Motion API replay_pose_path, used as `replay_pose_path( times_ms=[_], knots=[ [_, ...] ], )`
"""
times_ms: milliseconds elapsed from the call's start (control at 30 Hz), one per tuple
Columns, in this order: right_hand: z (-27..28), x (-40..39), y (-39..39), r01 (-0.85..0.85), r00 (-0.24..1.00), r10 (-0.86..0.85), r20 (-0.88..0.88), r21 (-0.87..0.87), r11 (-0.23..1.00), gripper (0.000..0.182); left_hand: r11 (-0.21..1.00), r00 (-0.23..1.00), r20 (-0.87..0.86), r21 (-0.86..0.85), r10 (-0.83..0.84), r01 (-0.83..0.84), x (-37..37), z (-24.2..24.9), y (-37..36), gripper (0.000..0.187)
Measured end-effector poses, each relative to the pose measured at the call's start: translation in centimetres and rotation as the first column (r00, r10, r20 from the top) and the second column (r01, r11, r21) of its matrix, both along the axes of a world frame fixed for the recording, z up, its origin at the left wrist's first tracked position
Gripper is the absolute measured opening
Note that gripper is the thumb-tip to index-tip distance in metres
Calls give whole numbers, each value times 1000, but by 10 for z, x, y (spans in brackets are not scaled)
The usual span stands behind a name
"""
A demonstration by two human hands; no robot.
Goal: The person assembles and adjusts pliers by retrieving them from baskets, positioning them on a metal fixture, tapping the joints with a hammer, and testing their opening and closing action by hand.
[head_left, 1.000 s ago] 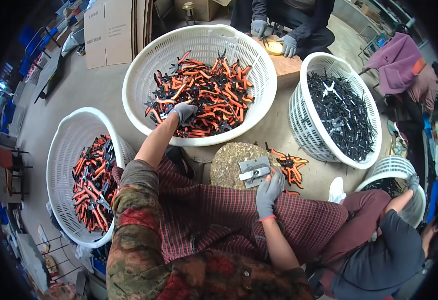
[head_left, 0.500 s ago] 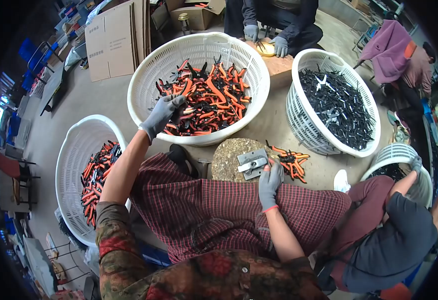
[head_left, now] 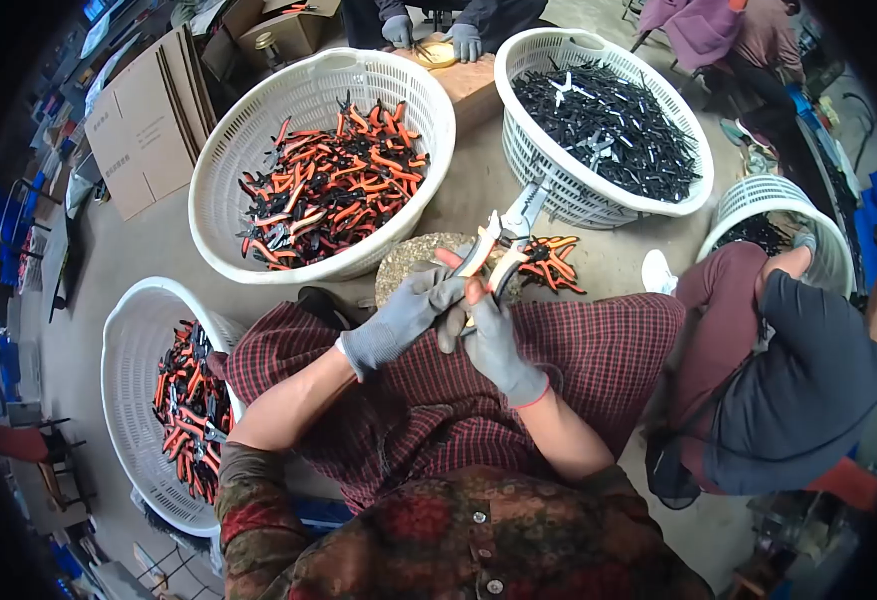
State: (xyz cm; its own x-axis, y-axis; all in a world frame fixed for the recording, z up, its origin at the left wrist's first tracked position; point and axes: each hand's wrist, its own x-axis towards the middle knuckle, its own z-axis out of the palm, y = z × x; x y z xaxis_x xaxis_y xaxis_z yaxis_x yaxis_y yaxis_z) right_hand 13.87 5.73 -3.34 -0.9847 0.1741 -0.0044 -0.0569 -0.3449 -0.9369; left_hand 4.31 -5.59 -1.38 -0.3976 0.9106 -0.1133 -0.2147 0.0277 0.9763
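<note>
You see a scene in even, soft daylight, bright across the middle with only faint shadows under the white baskets (head_left: 323,75). No harsh glare shows. The fisheye lens bends straight lines and curves everything outward, and a black ring closes off the corners. The centre is sharp; your gloved hands (head_left: 458,320) look slightly soft, and things near the rim smear.
</note>
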Motion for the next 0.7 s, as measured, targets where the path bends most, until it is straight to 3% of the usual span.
replay_pose_path(
  times_ms=[33, 100, 133, 167, 200, 267, 333, 367, 400, 467, 500, 533, 600, 633, 700],
  knots=[
    [-3, -2, -17, 220, 975, -223, 10, -223, 950, 54, 998, 999, -52, -57, -2, -1, 4, 2, 5, 50],
    [-4, 0, -12, 238, 971, -237, 35, -236, 942, 42, 992, 994, -105, -130, -25, 12, 2, -6, 5, 46],
    [-13, -2, -2, 163, 986, -159, 40, -360, 919, 38, 960, 999, 33, -278, -28, 36, -3, -9, 4, 44],
    [-22, -4, 7, 94, 996, -83, 45, -476, 874, 35, 909, 996, -20, -410, -85, 70, -9, -15, 6, 44],
    [-22, 0, 15, 66, 998, -70, -4, -280, 958, 37, 841, 987, -65, -533, -149, 92, -16, -20, 8, 45],
    [-42, 15, 15, 76, 997, -72, 24, -242, 967, 40, 712, 892, -215, -686, -398, 152, -29, -18, -2, 46],
    [-54, 31, 28, -33, 996, 55, 70, -283, 958, 43, 738, 728, -542, -671, -419, -75, -43, -25, -22, 45],
    [-62, 40, 31, -9, 996, 23, 83, -158, 987, 35, 749, 716, -607, -638, -345, -179, -50, -26, -31, 45],
    [-72, 44, 35, 19, 979, -22, 203, 17, 1000, 31, 750, 691, -669, -599, -274, -282, -54, -22, -37, 45],
    [-87, 45, 42, 11, 905, -166, 392, 368, 930, 23, 776, 726, -686, -488, -56, -401, -58, -19, -40, 44],
    [-73, 38, 34, 132, 883, -249, 397, 300, 945, 17, 789, 728, -684, -467, -37, -399, -63, -27, -41, 44],
    [-46, 31, 34, 49, 862, -291, 414, 505, 862, 18, 802, 730, -683, -447, -19, -396, -67, -35, -42, 44],
    [-28, 23, 34, 123, 904, -408, 123, 842, 526, 19, 800, 778, -627, -492, -50, -344, -68, -37, -43, 43],
    [-29, 22, 33, 270, 901, -424, -92, 883, 384, 20, 799, 798, -598, -513, -70, -315, -67, -35, -42, 43],
    [-81, 24, 46, -16, 939, -341, 53, 994, 111, 20, 814, 780, -623, -487, -69, -317, -62, -24, -41, 43]
  ],
)
